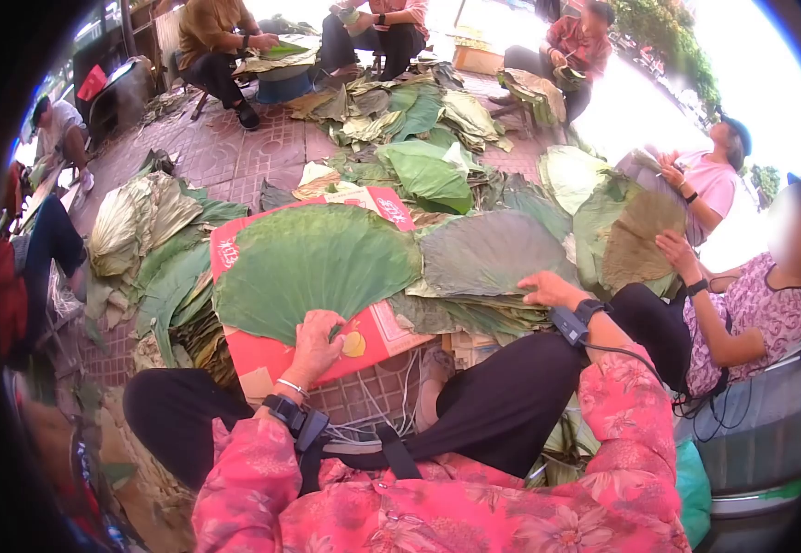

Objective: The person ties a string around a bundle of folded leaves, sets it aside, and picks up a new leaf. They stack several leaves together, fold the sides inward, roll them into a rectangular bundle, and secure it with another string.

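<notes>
A broad green lotus leaf (322,267), folded to a fan shape, lies on a red printed cardboard sheet (377,346) in front of me. My left hand (316,350) is closed at the leaf's near edge, fingers curled over its narrow base. To the right sits a stack of folded lotus leaves (493,253), the top one dull grey-green. At that stack's right edge is my right hand (553,291), its fingers apart and reaching over the leaf rim.
White cords (387,396) lie on the paving under the cardboard. Leaf piles surround me, including a pale dried heap (142,221) at left and another pile (410,115) farther off. A person at right holds a brownish leaf (640,238); several other people sit around.
</notes>
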A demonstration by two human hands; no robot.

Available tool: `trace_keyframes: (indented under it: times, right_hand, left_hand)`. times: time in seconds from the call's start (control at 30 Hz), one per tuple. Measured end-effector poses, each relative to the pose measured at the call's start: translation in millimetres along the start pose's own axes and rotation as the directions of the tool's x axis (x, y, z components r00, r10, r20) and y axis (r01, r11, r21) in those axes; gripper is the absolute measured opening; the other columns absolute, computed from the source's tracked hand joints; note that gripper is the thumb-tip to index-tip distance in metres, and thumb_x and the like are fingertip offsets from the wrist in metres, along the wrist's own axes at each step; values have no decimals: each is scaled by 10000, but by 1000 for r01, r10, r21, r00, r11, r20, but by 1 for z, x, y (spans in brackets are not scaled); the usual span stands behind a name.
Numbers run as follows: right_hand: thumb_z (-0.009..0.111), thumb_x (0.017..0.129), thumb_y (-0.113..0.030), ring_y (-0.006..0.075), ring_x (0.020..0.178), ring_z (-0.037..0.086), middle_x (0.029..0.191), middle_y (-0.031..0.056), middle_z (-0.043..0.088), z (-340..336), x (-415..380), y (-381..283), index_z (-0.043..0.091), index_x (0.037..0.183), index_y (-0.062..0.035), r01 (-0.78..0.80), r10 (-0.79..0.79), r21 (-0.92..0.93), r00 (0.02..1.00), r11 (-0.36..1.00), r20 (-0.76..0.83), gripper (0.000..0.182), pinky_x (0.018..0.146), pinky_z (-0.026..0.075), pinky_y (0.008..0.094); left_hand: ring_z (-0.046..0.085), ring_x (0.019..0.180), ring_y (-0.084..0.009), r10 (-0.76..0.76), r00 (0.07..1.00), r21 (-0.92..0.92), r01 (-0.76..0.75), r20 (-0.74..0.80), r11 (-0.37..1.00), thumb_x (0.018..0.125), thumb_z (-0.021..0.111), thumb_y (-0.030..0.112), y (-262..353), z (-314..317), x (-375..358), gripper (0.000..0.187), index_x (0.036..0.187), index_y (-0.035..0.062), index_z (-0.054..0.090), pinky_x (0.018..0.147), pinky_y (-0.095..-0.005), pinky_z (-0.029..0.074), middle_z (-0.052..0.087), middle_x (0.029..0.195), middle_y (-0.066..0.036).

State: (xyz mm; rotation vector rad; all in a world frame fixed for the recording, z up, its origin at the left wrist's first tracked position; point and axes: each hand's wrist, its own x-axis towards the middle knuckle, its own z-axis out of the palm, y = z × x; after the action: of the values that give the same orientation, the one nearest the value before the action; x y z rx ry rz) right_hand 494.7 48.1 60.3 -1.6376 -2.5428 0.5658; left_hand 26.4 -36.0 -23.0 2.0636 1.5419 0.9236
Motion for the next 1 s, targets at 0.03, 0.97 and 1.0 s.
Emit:
trace_keyframes:
  times: [0.03,0.97,1.0]
  right_hand:
    - [603,748,-231,329,730,585,764,148,632,-3,5,2,640,899,-37,-53,56,59,997,997,-55,249,716,461,357]
    - [617,748,-98,284,1041,532,1078,118,580,149,133,-287,557,1073,-52,575,-573,-92,760,813,-308,334,824,425,382]
    - [619,747,-102,281,1045,529,1088,118,575,144,134,-289,555,1080,-53,571,-570,-100,759,815,-314,343,833,422,377]
  left_hand:
    - [476,1052,-251,2,1000,4,-2,-3,1000,650,653,90,-2,-1,-1,271,913,113,592,814,-397,367,572,990,-42]
    - [581,944,-235,-637,753,-986,113,165,-122,866,596,283,-45,-21,9,427,1158,7,452,808,-406,494,564,1062,-94]
    - [591,918,-240,-640,747,-981,89,180,-171,877,574,222,-44,-23,10,358,1153,26,458,771,-407,511,570,1042,-95]
